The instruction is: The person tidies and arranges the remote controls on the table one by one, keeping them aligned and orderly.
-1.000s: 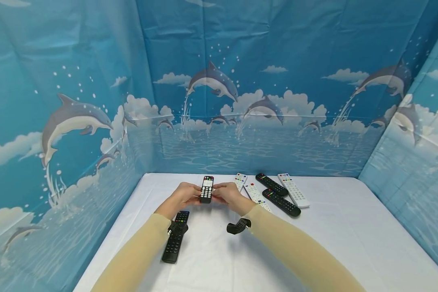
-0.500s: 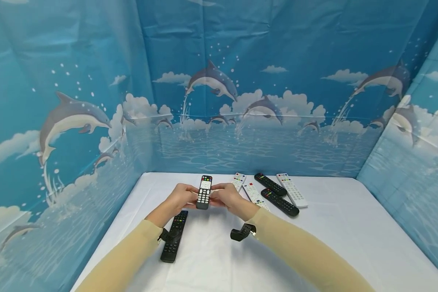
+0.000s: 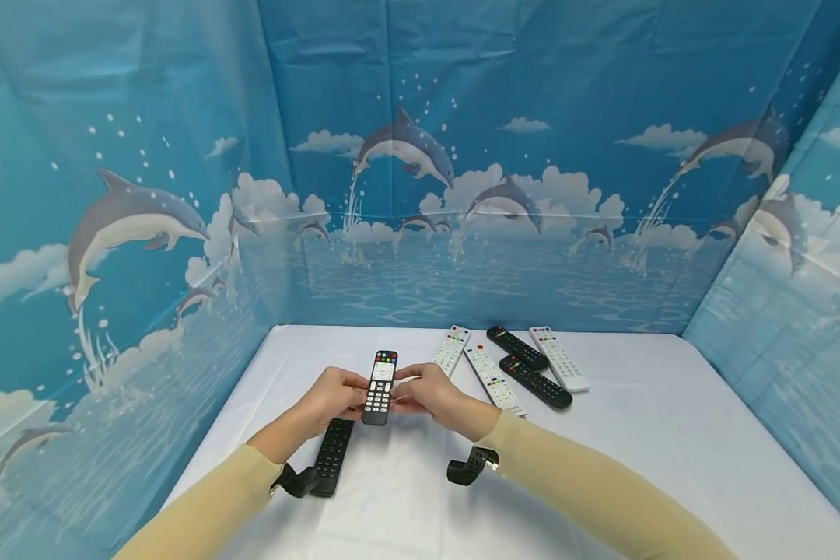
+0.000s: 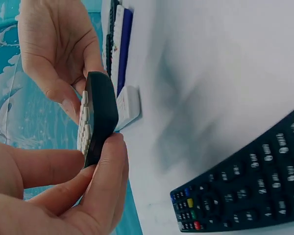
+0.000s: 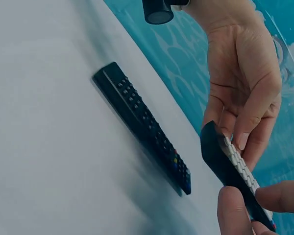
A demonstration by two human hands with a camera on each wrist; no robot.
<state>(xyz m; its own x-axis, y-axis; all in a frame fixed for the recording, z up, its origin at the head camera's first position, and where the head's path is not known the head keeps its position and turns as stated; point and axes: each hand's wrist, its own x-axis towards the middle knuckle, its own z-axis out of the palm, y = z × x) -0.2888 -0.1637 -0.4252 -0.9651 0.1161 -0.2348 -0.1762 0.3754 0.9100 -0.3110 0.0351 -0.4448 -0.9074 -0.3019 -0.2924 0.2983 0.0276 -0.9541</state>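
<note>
A small black remote control [image 3: 379,389] with white keys is held up over the table, its key side facing the head camera. My left hand [image 3: 330,398] pinches its left edge between thumb and fingers. On the opposite edge my right hand [image 3: 434,397] grips it too. The left wrist view shows the remote control [image 4: 102,110] side-on, clear of the tabletop. A longer black remote control [image 3: 332,459] lies flat below my left hand, its far end hidden by that hand in the head view.
Several remotes lie at the back right, among them a white remote [image 3: 493,379], a black remote [image 3: 536,382] and another white remote [image 3: 558,358]. A white cloth covers the table [image 3: 637,459]. Blue dolphin-print curtains [image 3: 476,272] stand along the back and sides.
Both hands have brought the small black remote control nearer to me and slightly left. My left hand now overlaps the far end of the longer remote. The remotes at the back right lie unmoved.
</note>
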